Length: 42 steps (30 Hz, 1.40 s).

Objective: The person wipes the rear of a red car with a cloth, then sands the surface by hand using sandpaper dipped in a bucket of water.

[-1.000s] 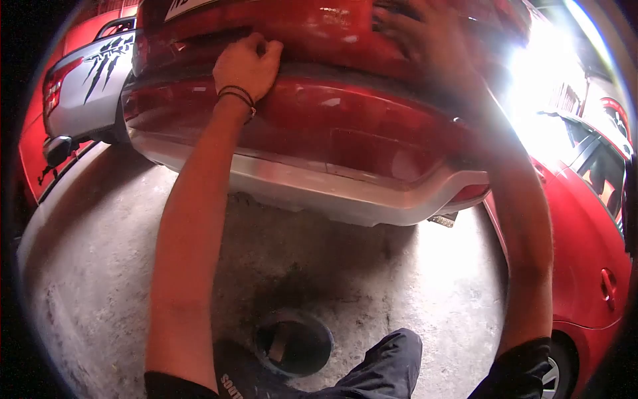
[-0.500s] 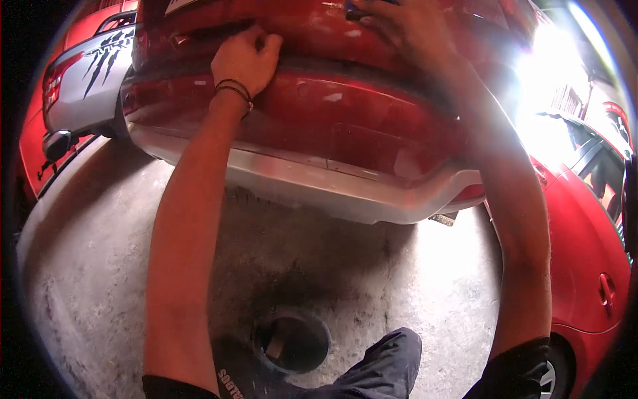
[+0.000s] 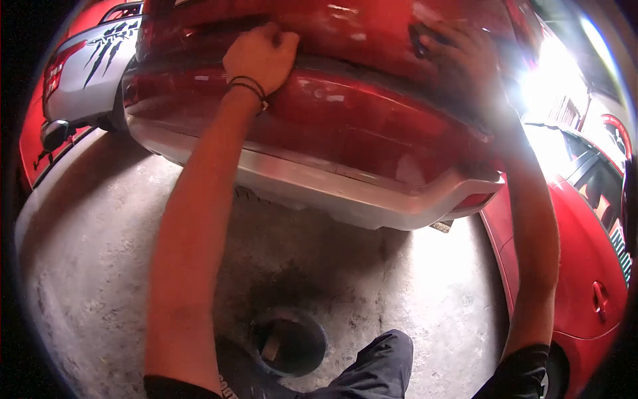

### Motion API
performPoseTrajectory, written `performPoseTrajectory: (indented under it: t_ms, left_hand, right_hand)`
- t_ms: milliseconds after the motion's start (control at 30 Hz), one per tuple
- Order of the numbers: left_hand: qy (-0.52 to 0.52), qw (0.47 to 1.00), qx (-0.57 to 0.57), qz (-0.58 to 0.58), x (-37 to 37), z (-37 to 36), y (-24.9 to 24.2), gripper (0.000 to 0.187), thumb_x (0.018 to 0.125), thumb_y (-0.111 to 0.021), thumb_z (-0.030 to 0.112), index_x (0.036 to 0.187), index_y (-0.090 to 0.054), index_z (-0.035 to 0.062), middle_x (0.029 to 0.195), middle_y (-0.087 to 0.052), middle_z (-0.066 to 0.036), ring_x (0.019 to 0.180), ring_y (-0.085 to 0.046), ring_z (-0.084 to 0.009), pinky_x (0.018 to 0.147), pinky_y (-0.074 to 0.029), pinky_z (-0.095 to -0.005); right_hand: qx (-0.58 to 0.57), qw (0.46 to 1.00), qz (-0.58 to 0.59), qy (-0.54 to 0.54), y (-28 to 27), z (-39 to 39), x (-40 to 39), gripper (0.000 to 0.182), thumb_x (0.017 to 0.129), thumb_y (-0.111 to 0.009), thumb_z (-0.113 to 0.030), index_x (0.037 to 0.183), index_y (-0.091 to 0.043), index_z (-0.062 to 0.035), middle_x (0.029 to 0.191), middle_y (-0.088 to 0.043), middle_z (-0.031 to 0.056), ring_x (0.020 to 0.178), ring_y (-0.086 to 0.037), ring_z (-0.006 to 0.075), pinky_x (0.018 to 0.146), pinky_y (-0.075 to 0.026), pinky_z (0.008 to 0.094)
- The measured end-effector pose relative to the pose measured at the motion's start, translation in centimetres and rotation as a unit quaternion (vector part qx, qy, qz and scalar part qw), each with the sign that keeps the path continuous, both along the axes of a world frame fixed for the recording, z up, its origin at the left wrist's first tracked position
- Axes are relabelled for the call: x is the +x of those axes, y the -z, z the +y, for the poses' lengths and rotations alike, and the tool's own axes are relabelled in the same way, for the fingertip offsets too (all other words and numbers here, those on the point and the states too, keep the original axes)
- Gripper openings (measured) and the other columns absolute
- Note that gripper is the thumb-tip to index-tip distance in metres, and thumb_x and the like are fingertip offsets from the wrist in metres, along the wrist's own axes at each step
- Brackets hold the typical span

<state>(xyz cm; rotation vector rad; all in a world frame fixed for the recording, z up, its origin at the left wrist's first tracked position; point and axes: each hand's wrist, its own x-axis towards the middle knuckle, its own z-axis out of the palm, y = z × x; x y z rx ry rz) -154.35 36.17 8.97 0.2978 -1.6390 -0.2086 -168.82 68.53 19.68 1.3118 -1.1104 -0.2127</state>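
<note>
My left hand (image 3: pixel 261 56) is closed in a loose fist against the rear of a red car (image 3: pixel 312 30), just above the bumper (image 3: pixel 332 120). Its fingertips are hidden, and I cannot make out anything in them. A dark band circles that wrist. Farther right, my right hand (image 3: pixel 465 63) lies against the red panel with its fingers bent over a small dark piece (image 3: pixel 420 41). Shadow and blur hide what kind of thing it is. The red paint shows pale patches and wet-looking shine.
A dark bucket (image 3: pixel 292 342) with a brownish block in it stands on the concrete floor (image 3: pixel 100 266) by my legs. A white and red vehicle (image 3: pixel 93 73) is at the left. Another red car (image 3: pixel 578 266) stands close on the right. A bright lamp (image 3: pixel 548 76) glares behind.
My right hand has moved right and slightly down across the red panel with the dark piece. The left hand appears slightly farther right, as the view has shifted a little.
</note>
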Motion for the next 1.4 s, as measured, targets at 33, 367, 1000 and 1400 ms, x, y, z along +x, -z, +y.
performPoseTrajectory:
  t_ms: [33, 367, 1000, 1400]
  left_hand:
    - [-0.004, 1.000, -0.002, 0.000, 0.0, 0.0, 0.0, 0.045, 0.091, -0.054, 0.049, 0.101, -0.073, 0.0098, 0.102, -0.074, -0.017, 0.100, -0.069, -0.0404, 0.089, -0.053, -0.0521]
    - [-0.001, 0.999, 0.024, -0.036, 0.1, 0.0, -0.2, 0.044, 0.092, -0.053, 0.049, 0.100, -0.075, 0.0114, 0.102, -0.074, -0.017, 0.099, -0.070, -0.0394, 0.089, -0.054, -0.0508]
    - [-0.004, 0.999, 0.024, -0.033, 0.3, 0.4, -0.2, 0.047, 0.095, -0.049, 0.050, 0.109, -0.073, 0.0124, 0.106, -0.073, -0.021, 0.104, -0.068, -0.0425, 0.090, -0.053, -0.0531]
    - [0.006, 0.998, 0.034, -0.045, 0.0, 0.1, -0.4, 0.049, 0.096, -0.047, 0.050, 0.111, -0.073, 0.0118, 0.107, -0.073, -0.021, 0.107, -0.067, -0.0423, 0.092, -0.052, -0.0530]
  right_hand:
    - [0.006, 0.998, 0.018, -0.062, -0.1, 0.1, -1.4, 0.042, 0.086, -0.076, -0.014, 0.127, -0.071, -0.0223, 0.144, -0.062, 0.0019, 0.129, -0.057, 0.0304, 0.108, -0.042, 0.0503]
    - [0.051, 0.998, 0.004, 0.039, -0.3, -0.2, 3.2, 0.049, 0.086, -0.077, -0.017, 0.133, -0.068, -0.0220, 0.147, -0.059, 0.0074, 0.134, -0.056, 0.0317, 0.112, -0.041, 0.0511]
    - [0.061, 0.998, 0.005, 0.013, 0.7, -2.0, 5.0, 0.044, 0.085, -0.077, -0.011, 0.128, -0.071, -0.0159, 0.143, -0.063, 0.0087, 0.132, -0.058, 0.0313, 0.112, -0.044, 0.0497]
    - [0.041, 0.995, 0.044, 0.086, 0.7, 0.3, 3.3, 0.048, 0.085, -0.075, -0.015, 0.133, -0.070, -0.0189, 0.142, -0.063, 0.0064, 0.137, -0.054, 0.0283, 0.113, -0.041, 0.0491]
